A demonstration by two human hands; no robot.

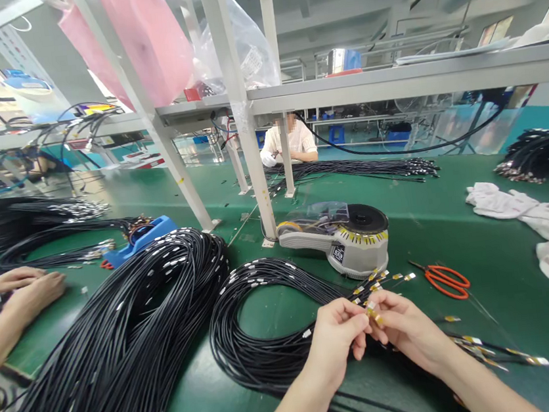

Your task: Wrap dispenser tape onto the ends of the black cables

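My left hand and my right hand meet above a coiled bundle of black cables. Between their fingertips is a cable end with a piece of amber tape and a small white part on it. Both hands are closed in a pinch on it; the fingers partly hide it. Just beyond my hands lie several cable ends with yellow tape and white tips. More taped cable ends rest to the right of my right hand. A round tape dispenser with yellow tape pieces around its top stands behind.
Orange-handled scissors lie right of the dispenser, with white gloves farther right. A large cable bundle and a blue tape holder are left. A co-worker's hands rest at far left; another person sits beyond the shelf post.
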